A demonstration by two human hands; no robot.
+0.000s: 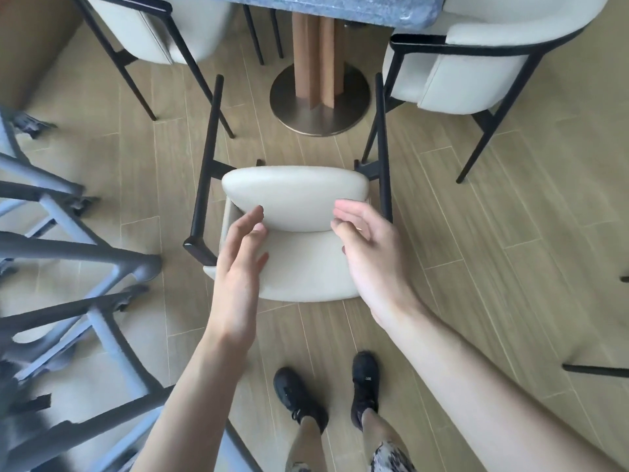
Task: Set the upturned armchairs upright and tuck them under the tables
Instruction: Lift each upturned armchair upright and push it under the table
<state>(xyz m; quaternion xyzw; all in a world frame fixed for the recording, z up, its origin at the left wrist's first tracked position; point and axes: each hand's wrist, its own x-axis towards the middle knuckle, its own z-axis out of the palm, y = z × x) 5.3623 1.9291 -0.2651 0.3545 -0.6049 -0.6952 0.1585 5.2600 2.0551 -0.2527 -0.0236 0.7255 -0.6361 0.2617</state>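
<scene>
A cream armchair (296, 195) with black legs lies tipped on the wood floor in front of me, its legs pointing away toward the table base. My left hand (243, 248) hovers over its left side with fingers straight and loose. My right hand (366, 240) hovers over the right side, fingers gently curved; neither hand holds anything. The blue-grey table (326, 10) stands at the top of the view on a wooden column with a round metal foot (320, 103).
Two upright cream armchairs (163, 32) (476, 69) flank the table. Dark metal frames of other chairs (68, 267) crowd the left side. My black shoes (326, 393) stand just behind the tipped chair. A black chair leg (595, 369) juts in at the right.
</scene>
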